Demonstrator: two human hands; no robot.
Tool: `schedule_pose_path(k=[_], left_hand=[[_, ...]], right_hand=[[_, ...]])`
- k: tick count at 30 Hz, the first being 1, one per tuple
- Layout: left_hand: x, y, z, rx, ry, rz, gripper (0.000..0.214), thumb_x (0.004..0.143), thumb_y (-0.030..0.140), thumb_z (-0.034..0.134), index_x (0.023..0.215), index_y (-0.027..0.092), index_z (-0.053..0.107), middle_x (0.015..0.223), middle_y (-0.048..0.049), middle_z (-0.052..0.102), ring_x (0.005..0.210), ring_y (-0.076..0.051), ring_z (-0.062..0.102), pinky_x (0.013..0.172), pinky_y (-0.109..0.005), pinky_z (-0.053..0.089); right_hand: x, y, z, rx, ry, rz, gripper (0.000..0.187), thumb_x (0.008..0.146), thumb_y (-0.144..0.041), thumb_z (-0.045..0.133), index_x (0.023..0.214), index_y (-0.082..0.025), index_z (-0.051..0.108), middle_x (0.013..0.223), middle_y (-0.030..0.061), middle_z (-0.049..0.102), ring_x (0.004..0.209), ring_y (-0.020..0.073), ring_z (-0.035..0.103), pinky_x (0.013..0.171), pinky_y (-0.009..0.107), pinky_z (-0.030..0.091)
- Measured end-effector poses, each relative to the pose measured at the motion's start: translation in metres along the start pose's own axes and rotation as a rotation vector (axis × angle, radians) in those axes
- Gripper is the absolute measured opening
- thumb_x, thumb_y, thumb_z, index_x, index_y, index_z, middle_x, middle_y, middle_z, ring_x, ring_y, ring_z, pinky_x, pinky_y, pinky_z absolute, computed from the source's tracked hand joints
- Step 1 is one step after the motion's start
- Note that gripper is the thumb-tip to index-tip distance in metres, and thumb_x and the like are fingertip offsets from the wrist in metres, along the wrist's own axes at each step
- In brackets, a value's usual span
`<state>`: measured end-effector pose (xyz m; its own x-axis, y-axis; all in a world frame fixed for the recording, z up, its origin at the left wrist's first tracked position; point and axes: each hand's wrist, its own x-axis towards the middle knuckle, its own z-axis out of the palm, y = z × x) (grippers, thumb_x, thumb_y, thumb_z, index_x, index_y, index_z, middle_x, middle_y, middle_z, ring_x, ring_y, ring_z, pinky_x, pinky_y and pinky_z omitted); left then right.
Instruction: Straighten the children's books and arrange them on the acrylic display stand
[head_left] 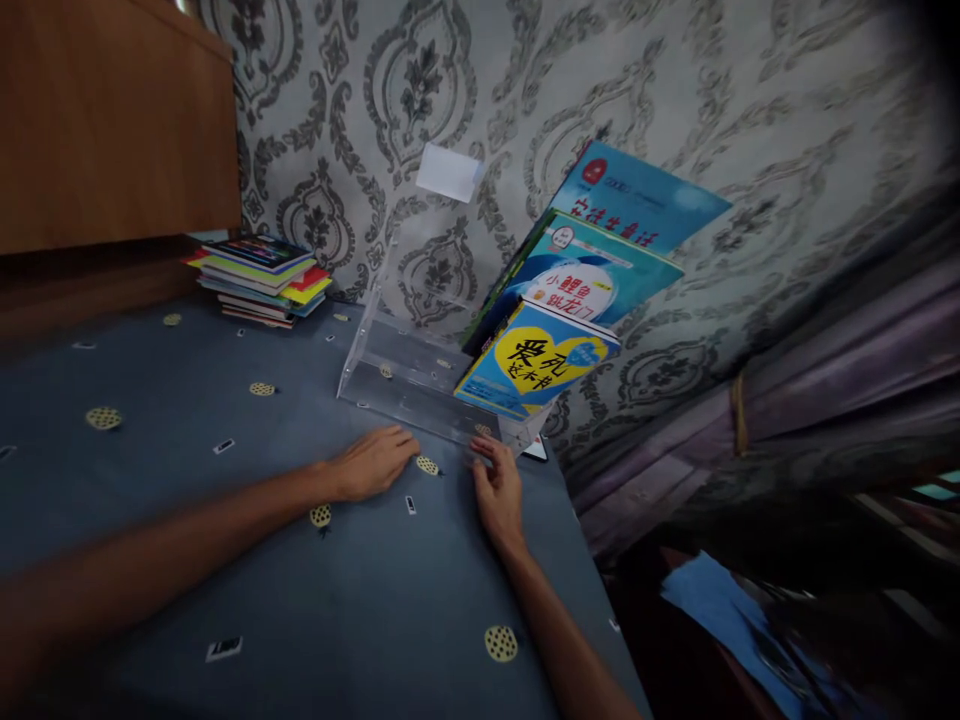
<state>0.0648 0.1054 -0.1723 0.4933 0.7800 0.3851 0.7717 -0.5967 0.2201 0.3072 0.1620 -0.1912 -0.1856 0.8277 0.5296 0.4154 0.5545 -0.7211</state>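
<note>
A clear acrylic book stand (401, 410) rests on the cloth-covered table against the wall. On its right side lean a yellow and blue book (536, 360), a teal book (600, 265) and a taller blue book (652, 200). My left hand (375, 462) lies palm down on the cloth in front of the stand, its fingers loosely stretched and holding nothing. At the stand's front right edge is my right hand (499, 490), empty, thumb apart from the fingers. Whether its fingertips touch the acrylic, I cannot tell.
A stack of books (262, 280) sits at the back left beside a wooden cabinet (112, 130). A white label (450, 172) shows on the stand's back. Part of a phone-like object (537, 449) pokes out behind the stand. The table's right edge drops off near a gathered curtain (787, 410).
</note>
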Motion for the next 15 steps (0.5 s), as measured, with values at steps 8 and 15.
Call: schedule_pose_path(k=[8,15], left_hand=[[0.003,0.002,-0.006,-0.231,0.132,-0.063,0.024,0.096,0.012,0.04,0.114,0.019,0.056,0.107,-0.007,0.064,0.102,-0.02,0.061,0.092,-0.034,0.051],[0.08,0.006,-0.039,-0.483,0.477,-0.037,0.045,0.092,0.014,0.044,0.137,0.017,0.046,0.132,-0.0138,0.059,0.124,-0.024,0.056,0.109,-0.041,0.045]], right_hand=[[0.007,-0.005,-0.012,0.024,0.165,0.072,0.037,0.083,-0.035,0.052,0.113,-0.018,0.064,0.112,0.0116,0.068,0.105,0.0262,0.065,0.088,0.043,0.054],[0.081,-0.025,-0.055,0.194,0.476,0.046,0.056,0.076,-0.041,0.062,0.125,-0.017,0.054,0.134,0.0153,0.058,0.124,0.0264,0.055,0.11,0.048,0.039]])
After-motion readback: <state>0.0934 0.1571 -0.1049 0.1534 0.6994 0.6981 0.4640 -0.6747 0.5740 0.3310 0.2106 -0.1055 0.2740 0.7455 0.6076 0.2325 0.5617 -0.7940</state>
